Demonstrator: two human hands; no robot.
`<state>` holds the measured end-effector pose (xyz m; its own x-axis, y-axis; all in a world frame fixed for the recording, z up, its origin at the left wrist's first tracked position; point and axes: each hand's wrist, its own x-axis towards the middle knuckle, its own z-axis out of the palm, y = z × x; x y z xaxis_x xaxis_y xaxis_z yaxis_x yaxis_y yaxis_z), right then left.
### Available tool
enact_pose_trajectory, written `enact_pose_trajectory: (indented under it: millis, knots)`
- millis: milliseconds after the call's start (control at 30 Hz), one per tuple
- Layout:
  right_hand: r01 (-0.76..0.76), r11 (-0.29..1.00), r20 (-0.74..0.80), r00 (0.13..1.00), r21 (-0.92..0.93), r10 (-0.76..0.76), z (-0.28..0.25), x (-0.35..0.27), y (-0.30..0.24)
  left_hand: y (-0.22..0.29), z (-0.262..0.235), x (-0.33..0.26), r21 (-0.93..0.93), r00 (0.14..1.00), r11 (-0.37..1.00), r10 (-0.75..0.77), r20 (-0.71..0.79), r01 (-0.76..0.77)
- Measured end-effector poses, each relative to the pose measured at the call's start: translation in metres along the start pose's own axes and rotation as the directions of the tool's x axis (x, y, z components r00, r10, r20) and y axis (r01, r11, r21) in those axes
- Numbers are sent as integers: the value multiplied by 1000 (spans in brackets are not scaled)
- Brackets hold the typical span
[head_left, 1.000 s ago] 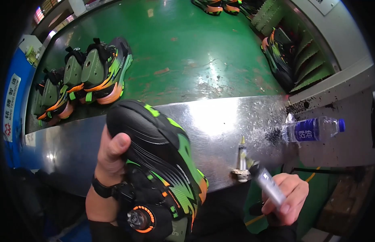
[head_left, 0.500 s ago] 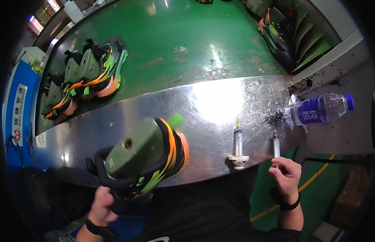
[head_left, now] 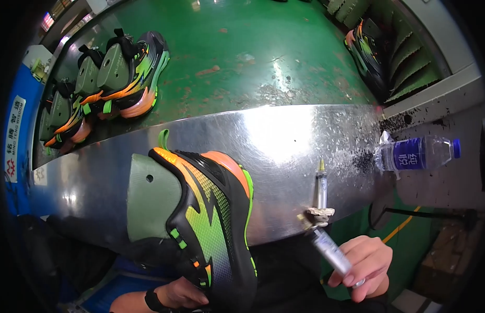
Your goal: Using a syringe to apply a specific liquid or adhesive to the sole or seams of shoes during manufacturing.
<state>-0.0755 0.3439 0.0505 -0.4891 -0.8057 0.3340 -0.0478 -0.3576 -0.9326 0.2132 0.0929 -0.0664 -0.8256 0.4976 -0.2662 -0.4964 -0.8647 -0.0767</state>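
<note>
My left hand point(head_left: 184, 294) grips the toe end of a black, green and orange sports shoe point(head_left: 213, 208), mostly hidden behind it. The shoe is tilted sole-side right, with a grey-green shoe last point(head_left: 152, 195) filling its opening and a green pull loop at the heel. In my right hand point(head_left: 365, 265), closed fingers hold a clear syringe point(head_left: 331, 253) by its plunger end, its tip pointing up and left toward the shoe but apart from it. A second syringe point(head_left: 321, 190) lies on the metal strip, a pale crusted lump around its near end.
Several similar shoes point(head_left: 130, 78) on lasts stand at the far left of the green bench point(head_left: 226, 57). Another shoe point(head_left: 366, 57) is by the slotted curtain point(head_left: 409, 62) at far right. Beyond the metal strip's point(head_left: 284, 156) right end lies a purple-labelled bottle point(head_left: 409, 153) near black crumbs.
The shoe has turned from its opening facing up to showing its side. My right hand has lifted the syringe off the metal strip and brought it left and nearer.
</note>
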Motion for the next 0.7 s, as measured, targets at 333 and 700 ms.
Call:
enact_pose_trajectory:
  millis: [333,700]
  knots:
    - [-26,999,47,999,31,25,23,57,31,32,7,9,127,1000,992,14,-16,-12]
    - [-90,996,24,996,-24,91,21,67,41,47,14,17,279,996,960,15,-93,12]
